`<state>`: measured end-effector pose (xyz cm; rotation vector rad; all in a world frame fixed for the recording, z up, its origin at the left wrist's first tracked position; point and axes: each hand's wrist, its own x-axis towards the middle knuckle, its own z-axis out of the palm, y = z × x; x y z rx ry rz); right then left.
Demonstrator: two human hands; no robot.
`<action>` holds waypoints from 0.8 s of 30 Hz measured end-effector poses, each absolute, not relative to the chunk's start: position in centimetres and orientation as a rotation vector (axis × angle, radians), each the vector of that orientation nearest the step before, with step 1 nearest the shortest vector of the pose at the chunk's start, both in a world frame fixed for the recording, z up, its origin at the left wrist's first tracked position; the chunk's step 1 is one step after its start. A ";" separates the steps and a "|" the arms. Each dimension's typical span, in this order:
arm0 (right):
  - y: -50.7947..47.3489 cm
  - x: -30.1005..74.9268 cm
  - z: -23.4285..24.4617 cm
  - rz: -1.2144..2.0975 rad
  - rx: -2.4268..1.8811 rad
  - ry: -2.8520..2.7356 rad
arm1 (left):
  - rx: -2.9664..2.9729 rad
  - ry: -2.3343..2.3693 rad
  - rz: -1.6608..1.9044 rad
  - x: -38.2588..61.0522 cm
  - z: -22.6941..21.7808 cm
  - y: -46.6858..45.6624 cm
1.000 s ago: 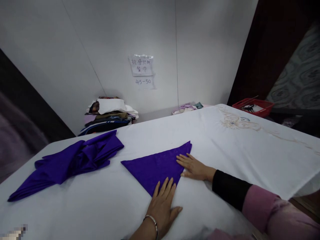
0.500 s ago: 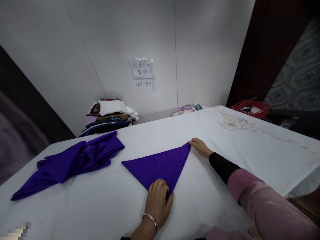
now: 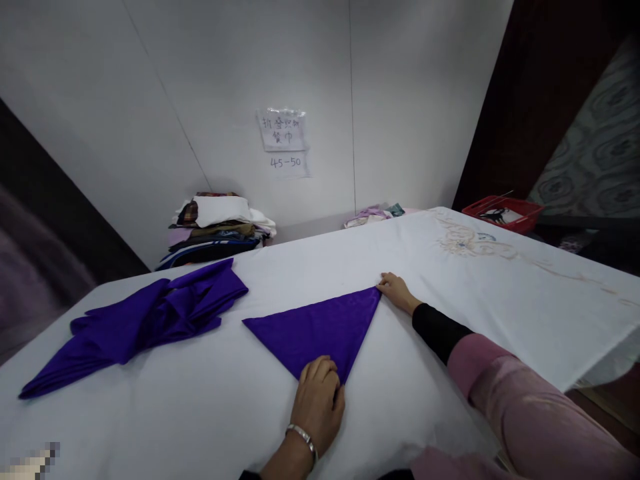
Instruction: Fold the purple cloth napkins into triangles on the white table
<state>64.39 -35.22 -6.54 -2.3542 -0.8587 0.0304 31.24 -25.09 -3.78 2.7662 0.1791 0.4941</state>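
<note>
Corners count most on the folded purple cloth

The cloth is laid flat as a triangle on the white-covered table, in front of the person; a crumpled purple cloth is set well apart, to its left. The far right corner is pinched by the fingertips of the right hand. The near corner is covered by the left hand, whose fingers are bent over the fabric; whether it is gripped beneath cannot be told, since the fingertips are partly hidden.

With these corners held, the edge between them is probably best drawn straight but not stretched. Any layers should be caught together at each tip, so that none is slipped out of line. If one end is pulled harder, the smooth-looking fabric could be skewed, so tension is best matched by both hands.
</note>
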 end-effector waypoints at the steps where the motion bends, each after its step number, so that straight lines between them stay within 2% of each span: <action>1: -35.2 64.4 -6.6 0.028 -2.361 -0.860 | 2.769 0.184 0.484 31.2 -3.8 -25.1; 10: -35.5 63.4 -5.2 -0.071 -2.361 -0.928 | 2.802 0.216 0.395 31.2 -3.6 -25.2; 14: -35.5 58.6 -3.7 -0.086 -2.253 -1.196 | 2.821 0.223 0.392 31.3 -3.7 -25.3; 17: -35.3 52.7 -3.0 0.053 -2.090 -1.547 | 2.837 0.221 0.394 31.3 -4.0 -25.3; 20: -35.2 48.2 -2.7 0.368 -1.818 -1.932 | 2.854 0.211 0.394 31.3 -4.3 -25.2; 24: -35.4 48.6 -3.1 0.512 -1.803 -2.033 | 2.862 0.188 0.391 31.3 -4.4 -25.1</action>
